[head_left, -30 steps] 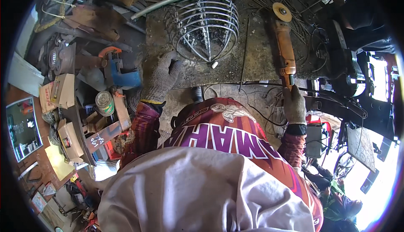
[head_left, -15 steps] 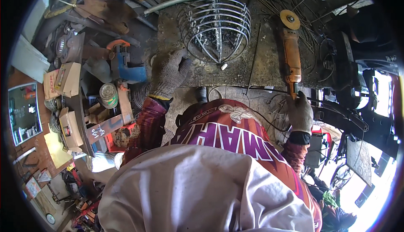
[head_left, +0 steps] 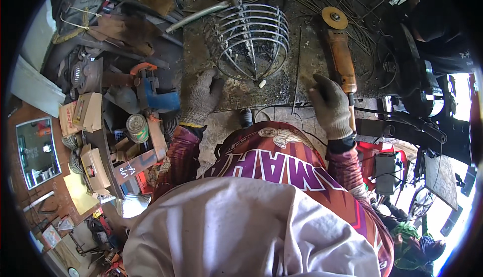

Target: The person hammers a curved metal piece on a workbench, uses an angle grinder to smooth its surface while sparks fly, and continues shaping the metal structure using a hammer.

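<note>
My left hand (head_left: 200,98), in a grey knitted glove, rests at the bench's near edge, left of a cage of bent metal rods (head_left: 254,40). Its fingers lie forward with the thumb apart, and I see nothing in it. My gloved right hand (head_left: 330,107) is open over the near edge, thumb and fingers spread, just left of an orange angle grinder (head_left: 341,61). The grinder lies with its tan disc (head_left: 334,18) at the far end. A small whitish piece (head_left: 262,84) sits at the cage's pointed near end.
A hammer (head_left: 206,15) with a metal handle lies behind the cage. Thin rods and coiled wire (head_left: 359,5) spread at the back right. Left of the bench are a blue and orange clamp-like tool (head_left: 156,93), a tin can (head_left: 137,127) and cardboard boxes (head_left: 88,113). A cable (head_left: 377,111) runs right.
My right hand has left the grinder's rear end and moved left and forward, its fingers spreading. My left hand stays by the cage. The whole view has shifted slightly.
</note>
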Tool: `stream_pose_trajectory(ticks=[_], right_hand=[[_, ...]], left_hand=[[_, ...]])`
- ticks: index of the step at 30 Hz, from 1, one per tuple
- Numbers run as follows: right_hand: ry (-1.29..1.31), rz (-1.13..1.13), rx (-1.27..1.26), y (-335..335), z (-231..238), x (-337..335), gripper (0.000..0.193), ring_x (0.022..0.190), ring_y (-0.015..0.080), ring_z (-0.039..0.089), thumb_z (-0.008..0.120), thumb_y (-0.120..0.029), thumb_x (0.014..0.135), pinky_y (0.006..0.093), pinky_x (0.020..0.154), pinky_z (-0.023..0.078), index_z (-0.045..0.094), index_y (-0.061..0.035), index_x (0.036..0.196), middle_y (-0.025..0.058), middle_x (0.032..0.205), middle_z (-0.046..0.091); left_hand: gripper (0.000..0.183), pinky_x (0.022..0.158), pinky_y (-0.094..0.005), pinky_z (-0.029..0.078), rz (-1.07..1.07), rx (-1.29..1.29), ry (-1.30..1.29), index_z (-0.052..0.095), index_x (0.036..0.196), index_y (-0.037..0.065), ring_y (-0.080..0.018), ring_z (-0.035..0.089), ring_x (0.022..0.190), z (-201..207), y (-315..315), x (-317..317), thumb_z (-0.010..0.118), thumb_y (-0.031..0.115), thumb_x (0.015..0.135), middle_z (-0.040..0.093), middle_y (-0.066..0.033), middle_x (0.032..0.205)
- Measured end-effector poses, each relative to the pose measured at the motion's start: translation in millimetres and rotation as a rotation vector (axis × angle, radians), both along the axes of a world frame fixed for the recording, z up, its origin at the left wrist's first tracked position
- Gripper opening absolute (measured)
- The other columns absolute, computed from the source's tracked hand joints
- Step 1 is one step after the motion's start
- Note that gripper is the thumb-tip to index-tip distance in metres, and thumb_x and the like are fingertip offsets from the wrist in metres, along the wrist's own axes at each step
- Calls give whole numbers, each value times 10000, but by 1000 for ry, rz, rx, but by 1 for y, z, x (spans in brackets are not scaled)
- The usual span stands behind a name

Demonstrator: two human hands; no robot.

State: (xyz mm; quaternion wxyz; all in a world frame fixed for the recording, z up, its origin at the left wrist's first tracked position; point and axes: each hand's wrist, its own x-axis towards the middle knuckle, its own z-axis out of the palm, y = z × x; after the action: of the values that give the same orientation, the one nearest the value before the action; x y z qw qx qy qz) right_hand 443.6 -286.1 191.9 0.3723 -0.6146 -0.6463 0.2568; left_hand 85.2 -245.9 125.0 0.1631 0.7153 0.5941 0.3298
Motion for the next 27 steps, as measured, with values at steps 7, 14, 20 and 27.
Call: stream_pose_trajectory(ticks=[7, 14, 20, 27], right_hand=[[63, -34, 80, 38, -29, -18, 298, 893, 296, 725, 662, -181, 941, 373, 800, 556, 687, -7, 1181, 178, 980, 734], [-51, -34, 83, 48, -58, -23, 305, 1020, 357, 700, 592, -277, 983, 416, 883, 538, 707, -68, 1173, 172, 1066, 734], [-74, -27, 100, 48, -54, -24, 305, 1035, 360, 692, 595, -282, 981, 418, 896, 535, 707, -69, 1167, 175, 1081, 730], [-100, -57, 108, 49, -56, -23, 300, 1021, 370, 690, 593, -274, 981, 431, 876, 540, 701, -69, 1173, 172, 1072, 728]], left_hand=[[255, 802, -406, 546, 1, -31, 76, 698, 1103, 44, -334, 711, 900, 35, -5, 16, 739, 173, 887, 732, -170, 968], [472, 830, -405, 553, 52, 45, 22, 636, 1281, 34, -296, 706, 991, 45, 3, -5, 779, 182, 857, 709, -179, 1163], [1020, 1015, -426, 509, -215, 391, 42, 311, 1540, -13, -321, 662, 1148, 91, 72, 18, 887, 298, 758, 660, -208, 1292], [1135, 1062, -469, 451, -230, 278, 115, 259, 1560, -9, -362, 612, 1218, 86, 98, 25, 888, 457, 739, 654, -205, 1303]])
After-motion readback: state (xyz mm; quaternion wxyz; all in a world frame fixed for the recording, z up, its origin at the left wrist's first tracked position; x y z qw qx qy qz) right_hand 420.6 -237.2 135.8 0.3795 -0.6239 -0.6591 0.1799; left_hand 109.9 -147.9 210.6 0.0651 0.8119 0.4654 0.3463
